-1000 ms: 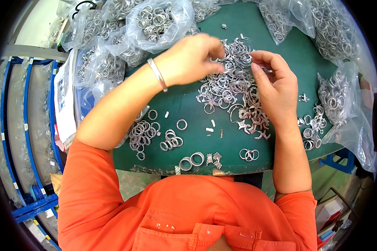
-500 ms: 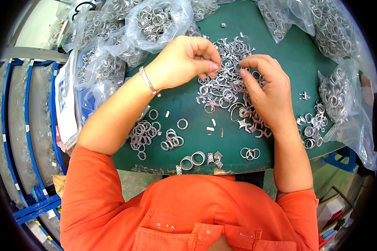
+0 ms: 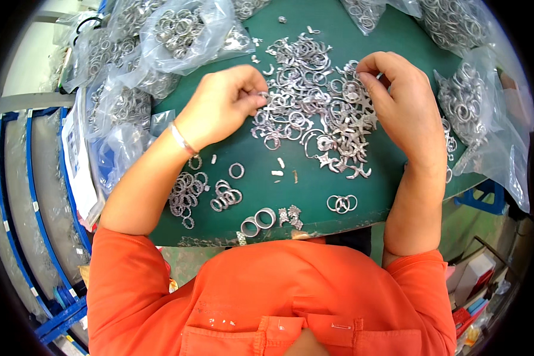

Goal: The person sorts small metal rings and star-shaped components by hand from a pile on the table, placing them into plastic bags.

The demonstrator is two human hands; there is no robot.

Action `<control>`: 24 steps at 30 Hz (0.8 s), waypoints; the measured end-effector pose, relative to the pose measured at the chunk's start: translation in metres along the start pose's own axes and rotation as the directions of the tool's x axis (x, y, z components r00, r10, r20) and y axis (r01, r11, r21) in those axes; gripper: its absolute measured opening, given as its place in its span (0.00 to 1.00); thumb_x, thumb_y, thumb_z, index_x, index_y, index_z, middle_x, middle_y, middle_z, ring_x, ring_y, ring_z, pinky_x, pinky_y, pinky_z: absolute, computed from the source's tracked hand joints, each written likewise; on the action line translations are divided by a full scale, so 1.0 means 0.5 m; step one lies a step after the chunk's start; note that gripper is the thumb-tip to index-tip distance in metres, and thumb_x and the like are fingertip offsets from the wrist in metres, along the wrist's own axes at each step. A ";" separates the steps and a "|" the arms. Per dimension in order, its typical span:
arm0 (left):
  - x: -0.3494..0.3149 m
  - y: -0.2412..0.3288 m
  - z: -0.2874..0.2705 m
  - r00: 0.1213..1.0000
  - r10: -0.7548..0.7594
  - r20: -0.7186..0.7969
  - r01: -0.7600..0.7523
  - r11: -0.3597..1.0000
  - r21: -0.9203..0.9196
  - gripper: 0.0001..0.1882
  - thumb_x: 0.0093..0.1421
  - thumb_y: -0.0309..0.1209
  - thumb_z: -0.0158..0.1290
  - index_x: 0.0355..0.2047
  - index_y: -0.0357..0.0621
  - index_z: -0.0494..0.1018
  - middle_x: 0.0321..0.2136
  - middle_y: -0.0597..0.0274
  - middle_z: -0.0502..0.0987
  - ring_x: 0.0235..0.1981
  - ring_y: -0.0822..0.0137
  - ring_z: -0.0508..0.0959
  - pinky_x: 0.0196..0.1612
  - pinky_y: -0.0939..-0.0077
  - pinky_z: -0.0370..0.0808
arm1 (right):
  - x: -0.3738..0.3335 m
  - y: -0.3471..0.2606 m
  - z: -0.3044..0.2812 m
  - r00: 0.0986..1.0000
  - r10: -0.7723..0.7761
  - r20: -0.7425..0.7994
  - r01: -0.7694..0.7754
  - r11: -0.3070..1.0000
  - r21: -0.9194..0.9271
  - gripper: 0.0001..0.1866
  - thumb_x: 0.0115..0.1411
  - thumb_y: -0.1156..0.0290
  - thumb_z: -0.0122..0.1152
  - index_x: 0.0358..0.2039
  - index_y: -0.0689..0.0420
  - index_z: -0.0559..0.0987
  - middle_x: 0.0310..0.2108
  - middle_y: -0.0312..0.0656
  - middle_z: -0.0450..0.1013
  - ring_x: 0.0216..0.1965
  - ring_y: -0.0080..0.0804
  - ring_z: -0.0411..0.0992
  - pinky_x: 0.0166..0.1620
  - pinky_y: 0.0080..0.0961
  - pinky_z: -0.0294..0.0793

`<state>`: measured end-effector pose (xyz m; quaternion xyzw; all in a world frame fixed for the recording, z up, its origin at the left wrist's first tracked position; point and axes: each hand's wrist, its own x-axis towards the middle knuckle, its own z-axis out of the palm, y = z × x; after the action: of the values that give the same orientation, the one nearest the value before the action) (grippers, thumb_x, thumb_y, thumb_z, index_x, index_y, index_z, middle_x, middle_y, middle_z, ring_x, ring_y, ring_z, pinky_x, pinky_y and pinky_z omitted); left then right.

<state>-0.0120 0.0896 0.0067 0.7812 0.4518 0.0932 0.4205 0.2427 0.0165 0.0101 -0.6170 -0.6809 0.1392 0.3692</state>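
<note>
A loose pile of grey metal rings and ring-like castings lies on the green table between my hands. At its left edge, my left hand pinches a small grey metal piece between thumb and forefinger; its exact shape is too small to tell. My right hand is over the pile's right side, thumb and forefinger drawn together above the metal pieces. Whatever is between those fingertips is hidden. Below the right fingers, star-shaped metal pieces are heaped at the pile's edge.
Sorted groups sit nearer me: textured rings, a smaller cluster of rings, two wide bands and thin rings. Clear bags of rings crowd the back left; another bag stands at right. Blue-framed racks flank the table.
My hands have moved apart: the left drew back left of the pile, the right shifted up over its right side. The whole view has shifted, and more star-shaped pieces now show.
</note>
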 end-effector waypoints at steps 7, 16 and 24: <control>0.004 0.060 0.024 0.852 0.523 -0.019 -0.501 0.826 0.259 0.16 0.51 0.25 0.59 0.41 0.42 0.74 0.41 0.59 0.74 0.41 0.65 0.75 0.39 0.75 0.72 | -0.020 -0.018 -0.023 0.898 0.111 0.425 -0.038 0.984 -0.176 0.11 0.46 0.71 0.65 0.29 0.61 0.76 0.27 0.52 0.74 0.34 0.51 0.73 0.37 0.40 0.72; 0.022 0.050 0.061 0.894 0.430 -0.126 -0.414 0.900 0.134 0.13 0.49 0.22 0.60 0.37 0.39 0.73 0.35 0.60 0.74 0.35 0.67 0.75 0.41 0.76 0.72 | -0.006 -0.003 0.004 0.985 0.017 0.172 -0.005 0.998 -0.070 0.09 0.48 0.70 0.64 0.28 0.60 0.77 0.27 0.47 0.73 0.33 0.49 0.72 0.36 0.39 0.72; 0.003 0.057 0.055 0.952 0.255 -0.166 -0.282 0.946 -0.160 0.11 0.50 0.20 0.58 0.35 0.38 0.73 0.24 0.66 0.76 0.26 0.77 0.75 0.33 0.82 0.75 | -0.008 -0.038 0.065 0.985 -0.161 0.063 0.127 0.920 0.370 0.09 0.50 0.72 0.64 0.31 0.61 0.77 0.25 0.45 0.73 0.27 0.42 0.73 0.31 0.31 0.72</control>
<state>0.0210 0.0684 0.0102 0.7851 0.3597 0.2465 0.4399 0.2067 0.0177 -0.0012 -0.4788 -0.7030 0.2641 0.4547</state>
